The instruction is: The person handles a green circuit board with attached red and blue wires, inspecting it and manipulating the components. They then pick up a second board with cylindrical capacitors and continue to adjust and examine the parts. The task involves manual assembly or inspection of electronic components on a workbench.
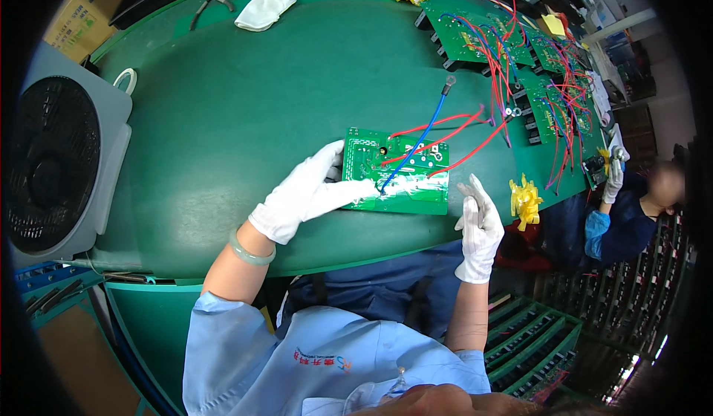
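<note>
- Left hand in white fabric glove: grasping the left edge of a green rectangular circuit board, thumb across its upper face.
- Board lies at the green tabletop's near side, between both hands.
- Right hand in white fabric glove: loosely curled, just beside the board's right edge, apart from it; nothing visible in its grasp.
- Blue insulated wire with ring terminal, plus thin red wires, rising off the board.
- Yellow crumpled bundle near right hand.
</note>
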The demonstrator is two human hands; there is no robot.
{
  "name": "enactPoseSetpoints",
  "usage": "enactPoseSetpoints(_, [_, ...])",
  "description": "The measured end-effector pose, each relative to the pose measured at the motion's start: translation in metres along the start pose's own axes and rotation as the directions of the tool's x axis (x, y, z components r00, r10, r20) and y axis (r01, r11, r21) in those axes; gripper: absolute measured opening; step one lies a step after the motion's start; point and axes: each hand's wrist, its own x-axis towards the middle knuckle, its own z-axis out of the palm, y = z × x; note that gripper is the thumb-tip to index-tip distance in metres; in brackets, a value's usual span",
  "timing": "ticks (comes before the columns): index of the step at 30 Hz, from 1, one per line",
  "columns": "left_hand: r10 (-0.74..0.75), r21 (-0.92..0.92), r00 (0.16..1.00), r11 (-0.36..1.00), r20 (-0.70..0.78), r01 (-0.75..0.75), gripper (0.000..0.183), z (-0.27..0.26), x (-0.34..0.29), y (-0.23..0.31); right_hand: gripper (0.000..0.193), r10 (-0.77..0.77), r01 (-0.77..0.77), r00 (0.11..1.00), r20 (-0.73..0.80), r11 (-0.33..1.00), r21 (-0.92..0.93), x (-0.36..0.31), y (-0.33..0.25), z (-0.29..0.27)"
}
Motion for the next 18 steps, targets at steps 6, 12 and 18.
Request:
enactPoseSetpoints(6, [0.148,-0.347,0.989,0.926,-0.029,-0.149,0.062,0.013,0.003,-0.012,0.031,-0.414,0.411,0.887,-0.206,0.91,-0.061,0.003,-0.02,0.011])
enactPoseSetpoints(12, [0.351,-0.321,0.925,0.868,-0.142,-0.379,0.046,0.012,-0.001,-0.011,0.037,-0.734,0.682,0.667,0.128,0.533,-0.5,0.027,-0.075,0.011])
enactPoseSetpoints(18, [0.362,-0.255,0.919,0.884,-0.159,-0.392,0.039,0.012,-0.002,-0.012,0.024,-0.486,0.491,0.862,0.144,0.727,-0.48,0.024,-0.047,0.005])
